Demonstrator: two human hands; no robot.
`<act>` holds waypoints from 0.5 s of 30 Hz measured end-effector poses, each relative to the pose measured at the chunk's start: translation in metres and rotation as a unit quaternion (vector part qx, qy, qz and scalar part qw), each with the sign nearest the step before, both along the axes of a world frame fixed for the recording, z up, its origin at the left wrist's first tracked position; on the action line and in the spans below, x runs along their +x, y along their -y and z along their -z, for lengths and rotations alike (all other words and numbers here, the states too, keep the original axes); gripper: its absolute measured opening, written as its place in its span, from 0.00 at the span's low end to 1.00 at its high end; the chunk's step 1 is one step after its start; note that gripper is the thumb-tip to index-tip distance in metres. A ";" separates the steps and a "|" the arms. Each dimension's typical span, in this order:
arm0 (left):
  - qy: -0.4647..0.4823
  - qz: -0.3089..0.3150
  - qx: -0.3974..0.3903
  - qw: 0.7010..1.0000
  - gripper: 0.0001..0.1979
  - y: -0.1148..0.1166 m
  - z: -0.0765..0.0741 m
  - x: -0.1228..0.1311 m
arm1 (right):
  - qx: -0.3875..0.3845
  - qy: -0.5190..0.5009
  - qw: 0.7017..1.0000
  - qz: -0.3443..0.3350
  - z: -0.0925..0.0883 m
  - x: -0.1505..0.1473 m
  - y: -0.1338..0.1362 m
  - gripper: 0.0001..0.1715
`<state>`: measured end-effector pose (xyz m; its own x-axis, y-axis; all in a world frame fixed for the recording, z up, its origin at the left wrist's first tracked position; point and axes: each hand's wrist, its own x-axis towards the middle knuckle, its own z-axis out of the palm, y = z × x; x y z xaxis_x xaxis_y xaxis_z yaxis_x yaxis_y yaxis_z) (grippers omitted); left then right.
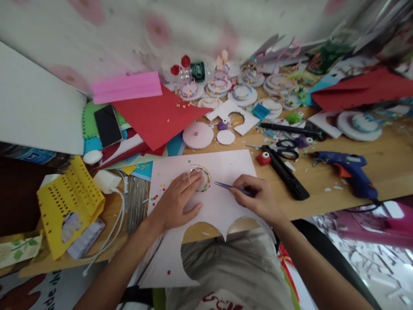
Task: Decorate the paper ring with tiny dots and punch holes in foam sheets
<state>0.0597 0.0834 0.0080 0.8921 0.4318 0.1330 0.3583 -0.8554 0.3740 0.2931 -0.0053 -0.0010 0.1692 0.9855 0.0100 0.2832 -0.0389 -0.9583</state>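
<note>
The person's left hand point(180, 196) is lying open, its fingers resting on a small ring point(209, 178) dotted with colour, which is sitting on white paper point(229, 165) on the bench point(318, 187). The right hand point(258, 196) is gripping tweezers point(232, 187), tips pointing towards the ring. A slipping finger could be shifting the ring; a nudged sheet could be scattering the loose specks point(155, 198).

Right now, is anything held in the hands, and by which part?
The right hand holds tweezers by their rear part, tips free. The left hand lies partly over the multicoloured ring; a grip cannot be confirmed.
</note>
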 end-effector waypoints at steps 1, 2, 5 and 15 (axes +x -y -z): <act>-0.013 0.003 0.007 1.000 0.32 0.000 -0.002 -0.001 | -0.004 -0.018 1.000 0.017 0.000 0.001 0.000 0.14; -0.025 0.004 0.014 1.000 0.34 0.001 -0.005 -0.002 | -0.005 -0.033 0.999 0.033 0.000 0.001 0.000 0.15; -0.052 -0.003 0.039 0.998 0.33 0.004 -0.014 -0.012 | 0.009 -0.052 0.997 0.063 0.004 0.004 0.001 0.16; 0.121 -0.313 0.037 0.941 0.05 0.036 -0.045 -0.092 | 0.078 -0.058 0.971 0.220 0.024 0.008 0.016 0.15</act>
<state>-0.0321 0.0472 0.0531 0.4057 0.8445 0.3495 0.7127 -0.5317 0.4575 0.3011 -0.0217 -0.0253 0.5815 0.8060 0.1101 0.1629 0.0172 -0.9865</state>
